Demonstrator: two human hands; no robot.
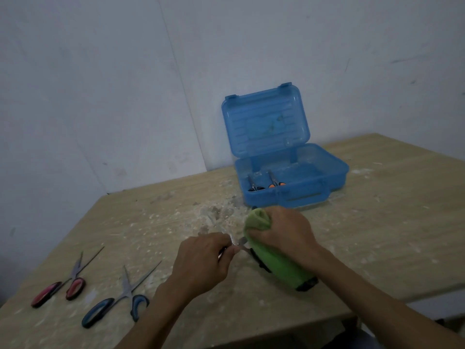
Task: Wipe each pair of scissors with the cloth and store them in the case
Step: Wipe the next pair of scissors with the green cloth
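Dusty table (377,197), both hands closed: scissors (241,244), cloth (274,258).

Both forearms come in from the bottom edge and angle toward each other near the middle, bare, no sleeves showing. The left hand (201,260) sits knuckles-up with the fingers curled under and the thumb and fingertips pinched tight together at its far end. The right hand (284,230) is just beside it, a bit further forward, palm down with the fingers wrapped around in a full grip and the wrist bent slightly.
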